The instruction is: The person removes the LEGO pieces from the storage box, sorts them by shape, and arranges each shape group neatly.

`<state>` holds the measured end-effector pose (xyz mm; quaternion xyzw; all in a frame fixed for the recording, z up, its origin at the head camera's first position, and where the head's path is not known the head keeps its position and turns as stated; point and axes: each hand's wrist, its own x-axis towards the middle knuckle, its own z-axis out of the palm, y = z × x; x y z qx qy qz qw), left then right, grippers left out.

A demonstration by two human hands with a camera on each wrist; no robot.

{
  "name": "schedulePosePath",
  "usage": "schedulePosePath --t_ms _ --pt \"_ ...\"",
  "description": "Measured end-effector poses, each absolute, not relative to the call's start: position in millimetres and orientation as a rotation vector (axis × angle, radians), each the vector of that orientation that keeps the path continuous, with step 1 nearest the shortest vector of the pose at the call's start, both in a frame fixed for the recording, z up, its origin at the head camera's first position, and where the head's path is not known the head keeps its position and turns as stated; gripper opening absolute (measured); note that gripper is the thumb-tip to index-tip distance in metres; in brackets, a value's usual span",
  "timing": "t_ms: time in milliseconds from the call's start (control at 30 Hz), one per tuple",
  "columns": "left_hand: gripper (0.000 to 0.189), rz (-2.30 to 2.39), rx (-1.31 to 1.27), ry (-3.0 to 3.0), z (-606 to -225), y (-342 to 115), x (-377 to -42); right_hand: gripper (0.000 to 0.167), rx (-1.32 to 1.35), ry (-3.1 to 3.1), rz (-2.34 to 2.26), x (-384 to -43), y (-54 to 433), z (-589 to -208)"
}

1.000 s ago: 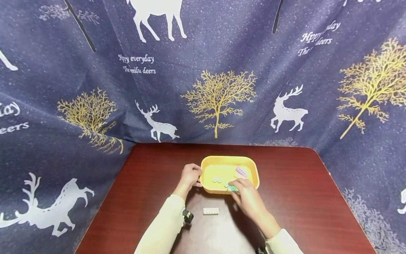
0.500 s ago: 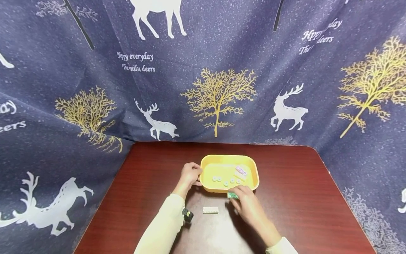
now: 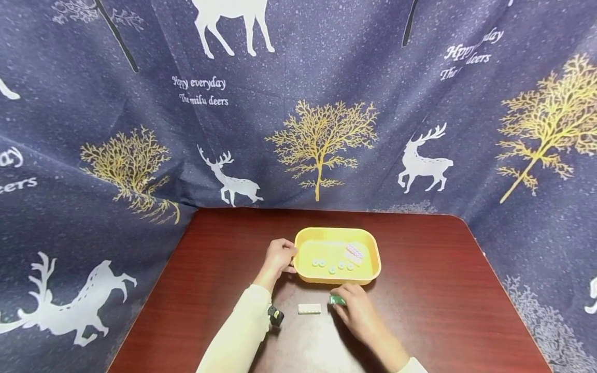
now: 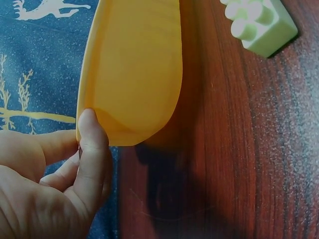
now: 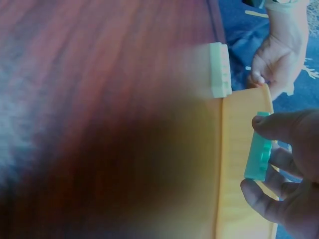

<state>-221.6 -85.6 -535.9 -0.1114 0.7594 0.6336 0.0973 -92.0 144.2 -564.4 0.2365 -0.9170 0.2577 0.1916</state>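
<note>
A yellow plastic bin [image 3: 337, 280] stands on the table, and my left hand [image 3: 280, 256] pinches its left end by the rim. In the left wrist view the thumb lies on the outer wall of the bin [image 4: 139, 74]. My right hand [image 3: 360, 310] holds a green building brick [image 3: 337, 300] just in front of the bin. The right wrist view shows this green brick [image 5: 258, 154] gripped between thumb and fingers, studs toward the palm. To its left a pale building brick [image 3: 309, 309] lies on the table.
Inside the bin are several small pale rings [image 3: 332, 270] and a pink-studded brick [image 3: 355, 252] at the right. The dark red wooden table [image 3: 429, 290] backs onto a blue curtain [image 3: 298, 67] printed with deer and trees.
My right hand has drawn the green brick from over the bin's front edge toward me, uncovering more rings. The left hand stays on the bin's end.
</note>
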Motion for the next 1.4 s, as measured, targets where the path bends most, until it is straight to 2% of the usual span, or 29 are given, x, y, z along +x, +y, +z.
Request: schedulePosePath --t_ms 667,1400 --pt "0.015 1.865 -0.346 2.265 -538 -87 -222 0.025 0.618 -2.705 0.719 -87 141 -583" --pt "0.015 1.880 -0.337 2.233 -535 -87 -223 0.032 0.645 -2.760 0.634 -90 142 -579"
